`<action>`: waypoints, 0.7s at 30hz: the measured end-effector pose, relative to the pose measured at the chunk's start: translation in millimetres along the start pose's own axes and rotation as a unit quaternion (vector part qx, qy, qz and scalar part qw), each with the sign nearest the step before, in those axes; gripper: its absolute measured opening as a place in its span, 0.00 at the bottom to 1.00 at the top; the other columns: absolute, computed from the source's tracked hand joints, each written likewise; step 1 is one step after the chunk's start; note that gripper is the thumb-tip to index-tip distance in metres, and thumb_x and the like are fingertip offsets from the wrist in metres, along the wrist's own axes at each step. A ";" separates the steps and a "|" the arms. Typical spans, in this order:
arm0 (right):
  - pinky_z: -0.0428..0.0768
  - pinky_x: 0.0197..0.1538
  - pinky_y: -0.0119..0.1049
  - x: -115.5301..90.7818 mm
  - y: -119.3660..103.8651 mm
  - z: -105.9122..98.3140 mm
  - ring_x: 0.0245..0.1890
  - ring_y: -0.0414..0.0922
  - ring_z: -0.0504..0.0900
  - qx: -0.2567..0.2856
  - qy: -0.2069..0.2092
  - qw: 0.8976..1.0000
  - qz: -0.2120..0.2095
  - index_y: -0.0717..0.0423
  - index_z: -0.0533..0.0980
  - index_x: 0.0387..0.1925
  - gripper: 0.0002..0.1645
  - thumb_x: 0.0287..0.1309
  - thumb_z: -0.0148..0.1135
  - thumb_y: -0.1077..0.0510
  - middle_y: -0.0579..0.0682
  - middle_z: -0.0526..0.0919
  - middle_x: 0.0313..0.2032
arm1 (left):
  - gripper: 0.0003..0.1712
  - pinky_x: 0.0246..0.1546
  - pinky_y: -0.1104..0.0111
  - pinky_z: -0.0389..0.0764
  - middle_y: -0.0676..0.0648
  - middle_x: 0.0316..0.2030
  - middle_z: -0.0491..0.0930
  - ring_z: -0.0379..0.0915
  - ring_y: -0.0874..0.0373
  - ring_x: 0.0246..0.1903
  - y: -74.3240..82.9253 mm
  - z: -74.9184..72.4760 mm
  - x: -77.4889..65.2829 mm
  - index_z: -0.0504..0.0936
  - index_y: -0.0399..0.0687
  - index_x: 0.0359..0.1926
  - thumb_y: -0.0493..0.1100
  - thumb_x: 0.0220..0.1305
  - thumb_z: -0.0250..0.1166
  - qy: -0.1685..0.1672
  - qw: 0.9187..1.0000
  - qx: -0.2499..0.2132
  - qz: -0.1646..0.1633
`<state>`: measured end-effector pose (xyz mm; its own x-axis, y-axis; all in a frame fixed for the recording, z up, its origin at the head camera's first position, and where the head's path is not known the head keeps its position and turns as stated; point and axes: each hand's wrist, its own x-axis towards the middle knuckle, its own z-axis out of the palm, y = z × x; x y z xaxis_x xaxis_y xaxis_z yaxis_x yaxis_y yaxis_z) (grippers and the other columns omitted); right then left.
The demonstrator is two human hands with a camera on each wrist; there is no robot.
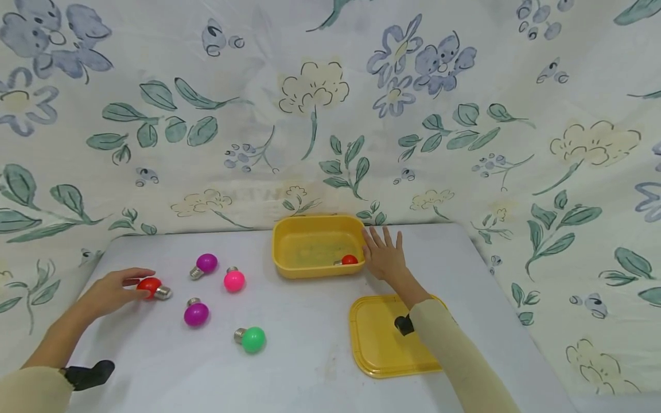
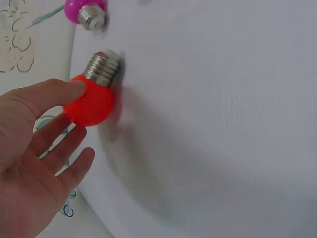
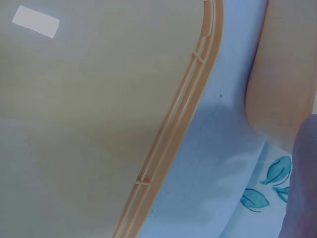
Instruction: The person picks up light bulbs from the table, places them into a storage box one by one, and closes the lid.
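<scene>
At the table's left side my left hand pinches a red light bulb by its round part. In the left wrist view the thumb of the left hand lies on the red bulb, the lower fingers are spread, and the metal screw base points away from the palm. My right hand, fingers extended, is at the right end of a yellow plastic container. Inside that container, near its front right corner, lies another red bulb.
Two purple bulbs, a pink bulb and a green bulb lie on the white table. Under the right forearm is a yellow lid, large in the right wrist view. A floral cloth hangs behind the table.
</scene>
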<state>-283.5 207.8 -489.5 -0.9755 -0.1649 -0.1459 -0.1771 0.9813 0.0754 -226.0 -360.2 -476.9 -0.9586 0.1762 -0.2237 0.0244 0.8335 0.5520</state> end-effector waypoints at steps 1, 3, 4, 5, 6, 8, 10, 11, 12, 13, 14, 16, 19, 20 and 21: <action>0.34 0.72 0.64 0.4 0.0 0.2 0.77 0.57 0.39 -0.002 0.001 1.000 0.000 0.44 0.39 0.80 0.34 0.79 0.24 0.43 0.49 0.44 0.79 | 0.30 0.48 0.36 0.75 0.18 0.58 0.63 0.60 0.20 0.54 0.6 0.4 0.6 0.67 0.22 0.62 0.39 0.66 0.63 -0.001 1.000 0.000 0.001; 0.34 0.72 0.64 1.0 0.1 0.4 0.77 0.57 0.39 -0.004 -0.001 1.000 0.001 0.44 0.39 0.80 0.34 0.79 0.23 0.43 0.48 0.43 0.79 | 0.30 0.48 0.38 0.78 0.18 0.57 0.64 0.61 0.20 0.54 1.7 1.6 1.7 0.67 0.22 0.61 0.38 0.66 0.63 -0.001 1.000 0.001 0.002; 0.34 0.72 0.64 1.1 0.0 0.6 0.77 0.57 0.38 -0.005 -0.002 1.000 0.001 0.44 0.39 0.80 0.34 0.79 0.23 0.43 0.48 0.42 0.79 | 0.29 0.47 0.40 0.79 0.18 0.57 0.64 0.62 0.20 0.53 2.1 2.1 2.3 0.67 0.21 0.61 0.37 0.66 0.64 -0.001 1.000 0.001 0.001; 0.34 0.72 0.64 1.2 -0.1 0.7 0.77 0.57 0.38 -0.005 -0.003 1.000 0.001 0.44 0.39 0.80 0.34 0.79 0.23 0.42 0.48 0.42 0.79 | 0.29 0.47 0.40 0.79 0.18 0.57 0.64 0.62 0.21 0.53 2.6 2.7 2.5 0.67 0.21 0.61 0.37 0.65 0.64 0.000 1.000 0.002 0.000; 0.34 0.72 0.64 1.2 -0.2 0.7 0.77 0.57 0.38 -0.005 -0.004 1.000 0.001 0.44 0.38 0.80 0.34 0.79 0.22 0.42 0.48 0.42 0.79 | 0.30 0.46 0.41 0.79 0.18 0.57 0.64 0.62 0.20 0.53 2.4 3.6 3.0 0.67 0.22 0.61 0.37 0.65 0.65 -0.002 1.000 0.002 0.000; 0.34 0.72 0.64 1.3 -0.5 0.8 0.77 0.57 0.37 -0.008 -0.005 1.000 0.002 0.44 0.38 0.80 0.34 0.79 0.22 0.42 0.48 0.41 0.79 | 0.30 0.47 0.40 0.79 0.18 0.57 0.63 0.61 0.20 0.53 2.5 4.8 3.6 0.67 0.22 0.61 0.37 0.64 0.65 -0.003 1.000 0.002 -0.002; 0.36 0.73 0.64 1.0 -0.9 0.7 0.77 0.57 0.38 -0.012 -0.003 1.000 0.002 0.44 0.39 0.80 0.34 0.79 0.22 0.43 0.48 0.42 0.79 | 0.31 0.47 0.40 0.79 0.18 0.57 0.63 0.60 0.20 0.53 2.0 5.7 4.0 0.67 0.23 0.62 0.37 0.63 0.66 -0.005 1.000 0.000 -0.006; 0.37 0.73 0.64 1.1 -1.1 0.6 0.77 0.57 0.38 -0.013 -0.002 1.000 0.002 0.44 0.39 0.80 0.34 0.79 0.22 0.43 0.48 0.42 0.79 | 0.31 0.47 0.39 0.78 0.18 0.57 0.62 0.59 0.20 0.53 1.7 6.0 4.2 0.67 0.23 0.62 0.37 0.63 0.66 -0.006 1.000 -0.001 -0.007; 0.37 0.73 0.64 1.0 -1.2 0.5 0.77 0.57 0.38 -0.015 -0.001 1.000 0.003 0.44 0.39 0.80 0.34 0.79 0.23 0.43 0.48 0.42 0.79 | 0.32 0.47 0.39 0.78 0.18 0.57 0.62 0.59 0.20 0.53 1.3 6.2 4.5 0.67 0.23 0.62 0.37 0.62 0.66 -0.007 1.000 -0.002 -0.007; 0.37 0.73 0.64 0.8 -1.4 0.3 0.77 0.57 0.39 -0.016 -0.001 1.000 0.003 0.44 0.39 0.80 0.34 0.79 0.23 0.43 0.48 0.42 0.79 | 0.32 0.47 0.39 0.78 0.18 0.57 0.62 0.59 0.20 0.53 1.4 6.3 4.6 0.67 0.23 0.62 0.37 0.62 0.66 -0.006 1.000 -0.004 -0.007; 0.37 0.73 0.64 0.9 -1.5 0.3 0.77 0.57 0.39 -0.017 -0.002 1.000 0.003 0.44 0.38 0.80 0.34 0.79 0.23 0.43 0.48 0.42 0.79 | 0.32 0.47 0.40 0.78 0.18 0.57 0.62 0.59 0.21 0.53 1.2 6.7 4.8 0.67 0.24 0.62 0.37 0.62 0.66 -0.007 1.000 -0.005 -0.007; 0.37 0.73 0.64 0.9 -1.6 0.1 0.77 0.57 0.39 -0.018 -0.003 1.000 0.004 0.44 0.38 0.80 0.34 0.79 0.23 0.43 0.48 0.42 0.79 | 0.32 0.46 0.40 0.79 0.18 0.57 0.62 0.59 0.21 0.53 0.8 6.9 5.4 0.67 0.24 0.62 0.37 0.62 0.66 -0.008 1.000 -0.007 -0.005; 0.37 0.73 0.64 0.7 -1.7 -0.3 0.77 0.57 0.39 -0.016 -0.002 1.000 0.005 0.44 0.38 0.80 0.34 0.79 0.22 0.43 0.48 0.42 0.79 | 0.32 0.46 0.41 0.80 0.18 0.57 0.62 0.60 0.21 0.53 0.9 7.2 5.8 0.67 0.23 0.62 0.38 0.63 0.66 -0.010 1.000 -0.012 -0.003; 0.36 0.73 0.64 0.7 -1.6 -0.4 0.77 0.57 0.39 -0.014 -0.001 1.000 0.005 0.44 0.39 0.80 0.34 0.79 0.22 0.43 0.48 0.42 0.79 | 0.32 0.46 0.41 0.80 0.18 0.57 0.63 0.60 0.21 0.53 1.2 7.1 5.5 0.67 0.23 0.62 0.38 0.63 0.65 -0.009 1.000 -0.013 -0.002; 0.36 0.73 0.64 0.5 -1.6 -0.5 0.77 0.57 0.39 -0.013 0.001 1.000 0.005 0.44 0.39 0.80 0.34 0.79 0.22 0.43 0.48 0.43 0.79 | 0.32 0.46 0.42 0.80 0.18 0.57 0.63 0.60 0.21 0.53 1.6 7.1 5.1 0.67 0.23 0.62 0.38 0.64 0.65 -0.007 1.000 -0.014 -0.001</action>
<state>-283.8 206.1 -489.2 -0.9772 -0.1560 -0.1440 -0.1714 0.9800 0.1015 -228.8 -354.3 -482.8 -0.9544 0.1816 -0.2369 0.0134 0.8189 0.5737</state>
